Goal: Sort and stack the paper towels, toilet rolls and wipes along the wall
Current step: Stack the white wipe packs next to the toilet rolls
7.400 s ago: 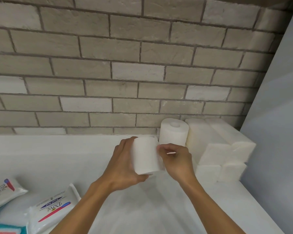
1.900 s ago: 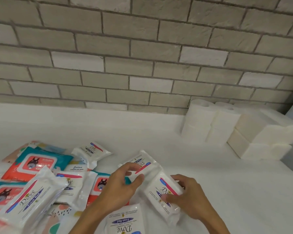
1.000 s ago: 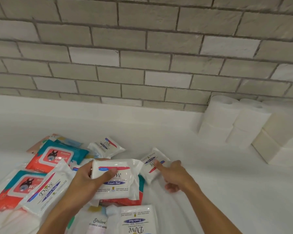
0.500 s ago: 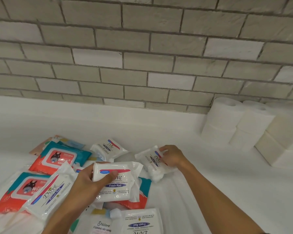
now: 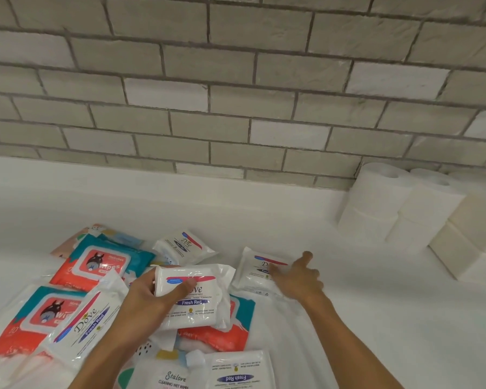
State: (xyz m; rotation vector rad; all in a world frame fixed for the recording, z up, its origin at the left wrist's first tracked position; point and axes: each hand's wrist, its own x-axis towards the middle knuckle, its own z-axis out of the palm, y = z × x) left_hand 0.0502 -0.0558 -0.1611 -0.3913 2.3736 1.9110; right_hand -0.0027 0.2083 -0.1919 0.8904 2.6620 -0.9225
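White counter (image 5: 390, 318) is sitting half buried in wipes (image 5: 104, 262).
Left hand (image 5: 148, 300) is gripping a Fresh Red pack (image 5: 197, 307); right hand (image 5: 298, 279) is lying flat, fingers straight, on a smaller pack (image 5: 257, 272).

**Bare hands, bare forearms**

From my remote seat, all I see of the person is two arms, coming in from the side of the picture farthest from the brick wall (image 5: 236, 94). The left forearm (image 5: 107, 357) and the right forearm (image 5: 354, 349) are uncovered along their whole visible length, slim, and look broader at the end farthest from that wall. Both wrists are bare. The left hand (image 5: 149, 299) and the right hand (image 5: 298, 279), at the ends nearest the wall, are bare too. The right hand's fingers (image 5: 306, 256) are slender and slightly blurred, so I cannot make out the nails. Of the left hand I see mainly the back and the thumb.
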